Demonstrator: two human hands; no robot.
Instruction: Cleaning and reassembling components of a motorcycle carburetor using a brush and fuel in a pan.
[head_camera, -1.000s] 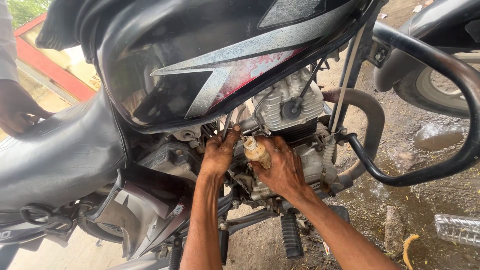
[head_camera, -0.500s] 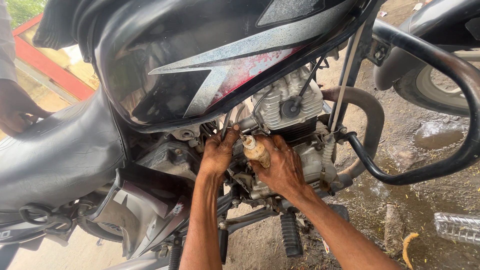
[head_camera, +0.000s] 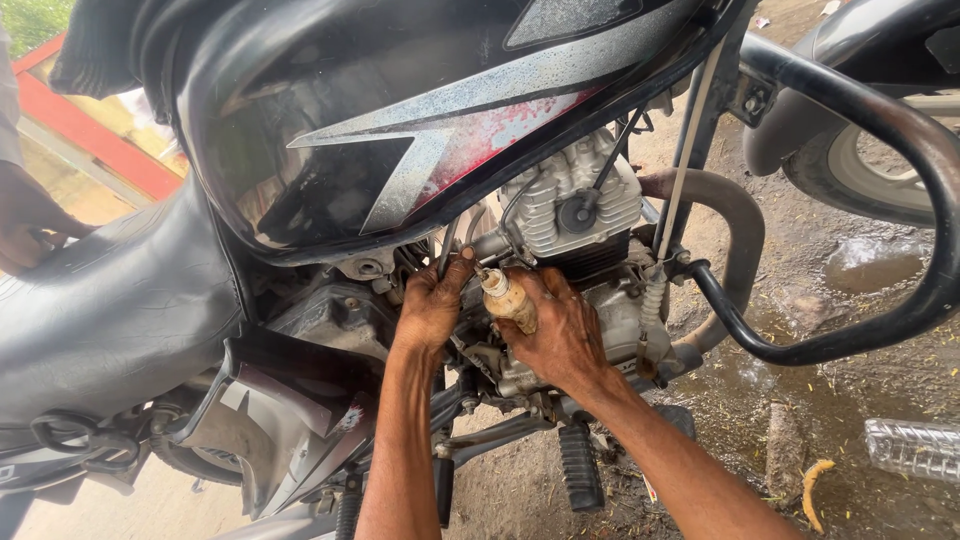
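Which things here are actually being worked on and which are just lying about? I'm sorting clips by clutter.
In hand:
left hand at the black cables under the fuel tank
right hand holding a small tan screwdriver handle
engine

Lying about:
clear plastic bottle on the wet ground
yellow peel
another person's hand on the seat

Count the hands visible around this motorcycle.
3. The left hand reaches into the engine area below the tank, the right hand holds a small tan bottle beside it, and another person's hand rests at the seat's left edge.
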